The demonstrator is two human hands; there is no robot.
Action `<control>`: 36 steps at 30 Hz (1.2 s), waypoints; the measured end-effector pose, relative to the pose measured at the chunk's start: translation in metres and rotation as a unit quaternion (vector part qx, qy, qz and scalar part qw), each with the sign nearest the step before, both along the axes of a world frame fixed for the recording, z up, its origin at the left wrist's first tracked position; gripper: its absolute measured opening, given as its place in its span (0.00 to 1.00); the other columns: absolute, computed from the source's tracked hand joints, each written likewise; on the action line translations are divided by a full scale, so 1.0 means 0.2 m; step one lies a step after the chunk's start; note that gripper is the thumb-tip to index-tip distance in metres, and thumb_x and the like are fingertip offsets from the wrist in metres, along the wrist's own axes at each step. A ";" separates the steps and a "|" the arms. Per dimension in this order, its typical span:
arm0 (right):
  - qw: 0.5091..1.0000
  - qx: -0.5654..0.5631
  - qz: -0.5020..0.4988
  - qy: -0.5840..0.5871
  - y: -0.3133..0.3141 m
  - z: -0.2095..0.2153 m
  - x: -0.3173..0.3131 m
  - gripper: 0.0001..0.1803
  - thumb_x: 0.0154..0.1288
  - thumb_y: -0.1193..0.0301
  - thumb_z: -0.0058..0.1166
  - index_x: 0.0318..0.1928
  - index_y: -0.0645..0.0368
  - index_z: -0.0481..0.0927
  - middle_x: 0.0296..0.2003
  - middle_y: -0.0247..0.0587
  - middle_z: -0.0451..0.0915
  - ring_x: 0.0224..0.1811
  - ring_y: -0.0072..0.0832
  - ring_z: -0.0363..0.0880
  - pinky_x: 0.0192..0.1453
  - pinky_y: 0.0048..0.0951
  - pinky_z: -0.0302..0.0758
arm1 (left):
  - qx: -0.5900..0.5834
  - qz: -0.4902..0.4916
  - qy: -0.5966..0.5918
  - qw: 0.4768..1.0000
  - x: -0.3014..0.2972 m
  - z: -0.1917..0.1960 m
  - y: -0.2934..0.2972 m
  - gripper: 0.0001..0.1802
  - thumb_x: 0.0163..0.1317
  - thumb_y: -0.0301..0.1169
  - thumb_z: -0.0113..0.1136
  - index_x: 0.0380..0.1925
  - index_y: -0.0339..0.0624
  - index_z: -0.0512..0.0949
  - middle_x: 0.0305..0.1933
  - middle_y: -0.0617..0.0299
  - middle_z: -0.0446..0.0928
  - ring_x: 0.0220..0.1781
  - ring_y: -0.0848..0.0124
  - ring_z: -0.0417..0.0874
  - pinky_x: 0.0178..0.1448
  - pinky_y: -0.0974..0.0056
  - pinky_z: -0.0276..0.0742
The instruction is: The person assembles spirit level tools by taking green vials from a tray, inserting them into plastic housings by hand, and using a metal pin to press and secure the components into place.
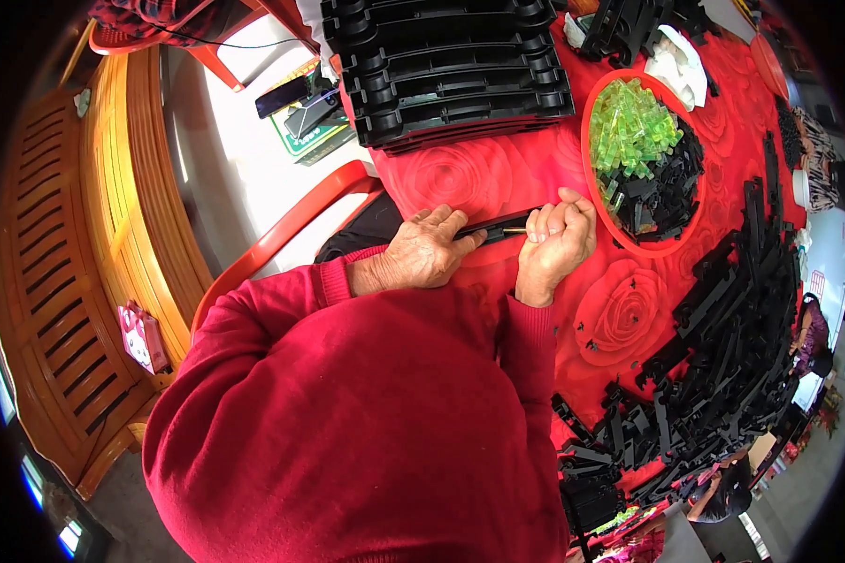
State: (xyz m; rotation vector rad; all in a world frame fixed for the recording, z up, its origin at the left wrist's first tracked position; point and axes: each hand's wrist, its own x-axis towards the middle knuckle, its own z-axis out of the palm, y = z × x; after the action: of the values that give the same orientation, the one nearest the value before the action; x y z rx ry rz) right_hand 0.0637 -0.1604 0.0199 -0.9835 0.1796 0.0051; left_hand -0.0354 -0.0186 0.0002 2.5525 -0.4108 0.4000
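My left hand (418,251) lies over a long, narrow black plastic strip (477,236), thumb and fingers gripping it near the table's front edge. Closed in a fist, my right hand (556,239) grips a thin brass-coloured rod (514,230) that points left onto the strip. The rod's other end is hidden inside the fist. Just right of that hand is a round red basin (587,164) with clear green-yellow pieces (638,127) and small black plastic parts (662,192) in it.
A stack of black plastic frames (451,75) stands at the back. Loose black strips (723,319) form a large heap on the right of the red rose-patterned tablecloth (441,178). A red chair (282,235) and a wooden bench (131,188) are to the left.
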 end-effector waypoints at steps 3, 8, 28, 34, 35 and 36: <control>1.000 0.010 0.017 0.012 0.00 -0.01 0.01 0.10 0.61 0.78 0.36 0.35 0.65 0.73 0.14 0.25 0.56 0.11 0.14 0.51 0.12 0.19 0.54 | -0.005 -0.003 -0.007 1.000 0.00 0.00 0.00 0.18 0.46 0.28 0.63 0.41 0.47 0.81 0.32 0.61 0.69 0.30 0.66 0.74 0.27 0.62 0.74; 1.000 -0.030 0.002 0.007 0.02 0.00 0.00 0.10 0.61 0.77 0.35 0.35 0.66 0.73 0.13 0.27 0.56 0.10 0.16 0.50 0.11 0.20 0.54 | -0.011 -0.009 -0.007 1.000 0.01 0.00 0.00 0.20 0.42 0.27 0.62 0.41 0.44 0.81 0.32 0.60 0.69 0.31 0.66 0.73 0.28 0.63 0.74; 0.998 -0.066 0.018 0.015 0.07 0.01 0.00 0.09 0.60 0.77 0.37 0.33 0.66 0.73 0.14 0.26 0.58 0.12 0.14 0.52 0.14 0.18 0.54 | -0.024 -0.016 -0.025 0.999 0.02 0.00 0.00 0.20 0.39 0.27 0.61 0.38 0.39 0.81 0.32 0.61 0.71 0.32 0.67 0.72 0.31 0.63 0.73; 0.999 -0.021 0.017 -0.018 0.04 0.01 -0.03 0.09 0.61 0.78 0.37 0.34 0.66 0.73 0.14 0.26 0.58 0.12 0.14 0.54 0.14 0.18 0.54 | -0.017 -0.005 0.003 1.000 0.00 0.00 0.00 0.18 0.44 0.31 0.57 0.39 0.40 0.81 0.33 0.62 0.71 0.35 0.66 0.74 0.36 0.63 0.76; 0.999 0.003 0.010 -0.031 0.03 0.02 -0.04 0.09 0.61 0.78 0.38 0.35 0.66 0.73 0.13 0.26 0.58 0.12 0.15 0.54 0.14 0.18 0.54 | -0.025 -0.020 0.006 0.999 0.00 0.00 0.00 0.18 0.45 0.31 0.57 0.39 0.41 0.81 0.34 0.62 0.70 0.36 0.66 0.74 0.37 0.62 0.75; 0.999 0.003 0.011 -0.035 0.01 0.04 -0.06 0.09 0.61 0.78 0.38 0.35 0.66 0.73 0.13 0.26 0.58 0.12 0.15 0.54 0.14 0.18 0.54 | -0.032 -0.033 0.009 0.999 0.01 0.01 0.01 0.18 0.46 0.31 0.57 0.40 0.41 0.81 0.34 0.62 0.70 0.38 0.66 0.73 0.39 0.61 0.75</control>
State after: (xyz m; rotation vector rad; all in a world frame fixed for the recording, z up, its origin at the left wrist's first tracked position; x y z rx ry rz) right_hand 0.0516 -0.1592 0.0274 -0.9784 0.1033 -0.0081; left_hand -0.0334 -0.0158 0.0018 2.4713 -0.4665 0.3609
